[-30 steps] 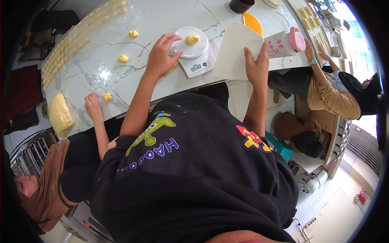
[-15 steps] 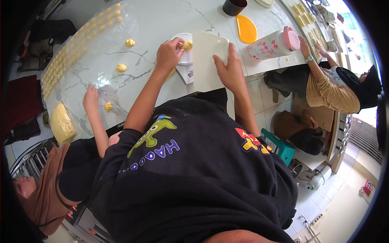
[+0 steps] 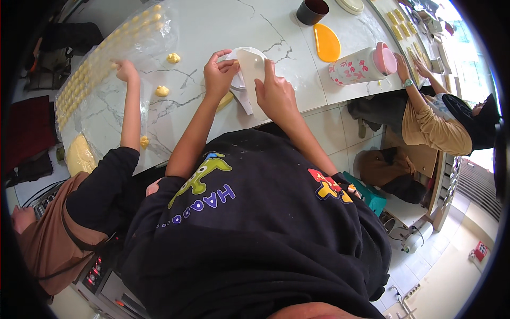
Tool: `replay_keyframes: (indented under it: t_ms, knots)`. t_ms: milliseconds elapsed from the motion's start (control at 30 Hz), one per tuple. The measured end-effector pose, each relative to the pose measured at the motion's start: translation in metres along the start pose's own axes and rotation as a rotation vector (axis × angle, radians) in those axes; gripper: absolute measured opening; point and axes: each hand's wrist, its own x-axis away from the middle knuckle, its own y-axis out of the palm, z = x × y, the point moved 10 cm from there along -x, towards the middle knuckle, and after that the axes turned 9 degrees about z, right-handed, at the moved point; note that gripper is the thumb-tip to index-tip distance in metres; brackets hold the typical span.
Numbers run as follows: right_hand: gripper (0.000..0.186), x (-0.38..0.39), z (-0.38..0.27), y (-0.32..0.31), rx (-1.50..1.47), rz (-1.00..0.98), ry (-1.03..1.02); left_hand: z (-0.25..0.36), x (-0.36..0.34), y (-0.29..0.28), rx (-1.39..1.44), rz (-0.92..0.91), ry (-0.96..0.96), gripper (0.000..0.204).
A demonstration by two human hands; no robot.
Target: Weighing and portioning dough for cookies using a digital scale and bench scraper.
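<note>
Plainly, a flat, cream-white plastic scraper (image 3: 252, 74) is held over a white, round-topped scale (image 3: 242, 99), its long axis pointed across the white, grey-veined table (image 3: 207, 26). It is clamped in the right hand (image 3: 278, 97); whether anything is pinched by the left hand (image 3: 219, 77) cannot be told.

The marbled table (image 3: 212, 26) looks glossy from where I stand; the white board (image 3: 248, 74) seems matt plastic, the orange scraper (image 3: 328, 43) smooth plastic, the film (image 3: 168, 32) shiny and crinkled, the black sweatshirt (image 3: 271, 186) matt cloth.
</note>
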Motion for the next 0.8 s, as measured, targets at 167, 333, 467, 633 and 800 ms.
replay_keyframes:
  t_ms: [167, 333, 467, 633, 800]
  knots:
    - [0.041, -0.007, -0.001, 0.016, 0.045, -0.067, 0.009, 0.005, 0.004, 0.006, -0.091, -0.014, 0.009, 0.039]
    - [0.043, -0.012, -0.007, 0.009, -0.059, -0.035, -0.004, 0.012, 0.010, 0.005, -0.088, 0.037, -0.003, 0.042]
    - [0.045, -0.004, -0.001, 0.006, -0.041, -0.099, 0.062, 0.009, 0.008, 0.002, -0.044, -0.019, -0.015, 0.042]
    - [0.042, -0.019, 0.024, -0.011, -0.105, 0.019, 0.050, 0.044, 0.012, -0.008, -0.490, -0.026, 0.175, 0.029]
    - [0.045, -0.019, 0.056, -0.052, -0.316, 0.165, 0.147, 0.049, 0.046, -0.036, -0.787, -0.202, 0.357, 0.026]
